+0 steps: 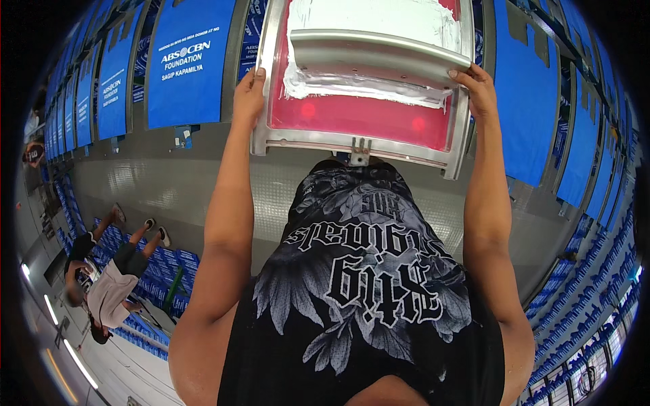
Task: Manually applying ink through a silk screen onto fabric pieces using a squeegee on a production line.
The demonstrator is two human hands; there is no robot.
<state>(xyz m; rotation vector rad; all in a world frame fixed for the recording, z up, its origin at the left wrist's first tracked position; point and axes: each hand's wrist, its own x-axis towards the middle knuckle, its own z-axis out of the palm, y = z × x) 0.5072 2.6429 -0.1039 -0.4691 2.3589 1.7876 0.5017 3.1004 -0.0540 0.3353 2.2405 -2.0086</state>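
Observation:
A screen printing frame of bare metal lies before me, its mesh red with white ink spread over it. Across the mesh rests a long metal squeegee, and thick white ink lines its near edge. My left hand is closed around the frame's left rail, fingertips on top. At the opposite rail, my right hand is closed, with its thumb reaching over the squeegee's right end. Part of its grip is hidden. A small metal bracket sits at the middle of the frame's near side.
Blue printed panels hang in a row on the left, and more blue panels line the right. Beneath me runs a grey floor. Two people are at the lower left, near further stacks of blue pieces.

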